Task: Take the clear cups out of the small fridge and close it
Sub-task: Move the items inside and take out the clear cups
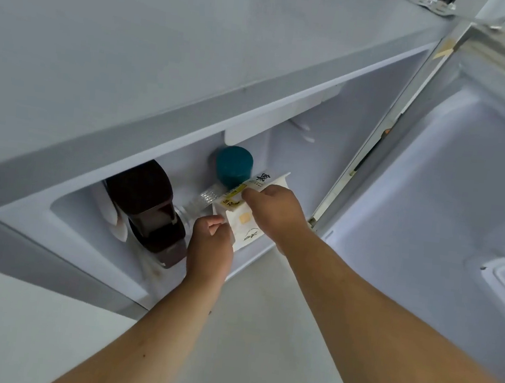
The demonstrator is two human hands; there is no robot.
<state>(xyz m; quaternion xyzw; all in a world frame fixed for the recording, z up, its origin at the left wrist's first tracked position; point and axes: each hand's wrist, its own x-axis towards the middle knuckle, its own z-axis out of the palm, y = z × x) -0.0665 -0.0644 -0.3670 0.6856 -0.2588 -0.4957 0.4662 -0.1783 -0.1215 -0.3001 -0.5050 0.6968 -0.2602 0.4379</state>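
Inside the small fridge [314, 129], seen from above through the head camera, I have both hands working low in the compartment, with the door [448, 180] swung wide at 3 o'clock. The biggest thing in there is a dark bottle [147, 205] leaning at 9 o'clock. Next to it at centre is a white carton [247, 231] with a yellow label, and a teal cap [233, 166] stands just behind that at 12 o'clock. My right hand [276, 215] has its thumb and fingers wrapped round the carton's top. My left hand [211, 249] sits at 7 o'clock of the carton with its fingers curled at the carton's near corner, and I cannot tell whether it pinches anything. As I judge it, the carton is in the way. I would tip it toward 3 o'clock with the right hand, keep it upright enough not to spill, and slide the left hand in under it without knocking the bottle. The clear cups [208, 195] appear to lie on their side between the bottle and the carton, at 10 o'clock of the left hand. They look thin, ribbed and see-through, and are partly hidden, so I cannot count them. I would grip them gently.
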